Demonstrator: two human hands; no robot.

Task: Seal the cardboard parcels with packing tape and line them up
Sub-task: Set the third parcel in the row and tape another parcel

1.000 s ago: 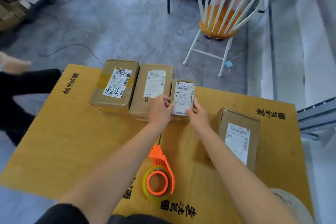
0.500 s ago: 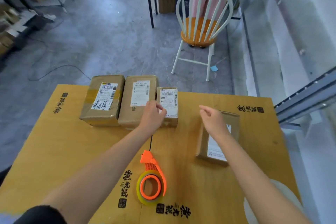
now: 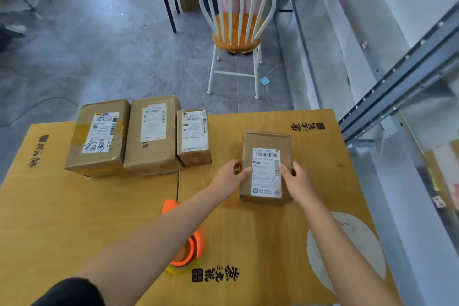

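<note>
Since 0.5 s ago: left hand (image 3: 229, 176) has left the small parcel (image 3: 192, 134) at the row's end and crossed to the loose parcel (image 3: 267, 140), where the right hand (image 3: 295, 181) has also settled. Both hands now grip the loose parcel by its long sides, thumbs on top at the label edges. It lies label-up on the cardboard sheet (image 3: 74, 206), well apart from the row, to its right. Row: large parcel (image 3: 99, 136), middle parcel (image 3: 152, 134) and small parcel, side by side at the far edge. Tape dispenser (image 3: 188, 253) lies near the front, partly under the left forearm, untouched. Judgement: step in hand is taking up the last parcel; whether its seam is taped cannot be told. To do it well: keep an even grip, lift rather than drag, check the seam, then set it flush against the small parcel, near edges level
</note>
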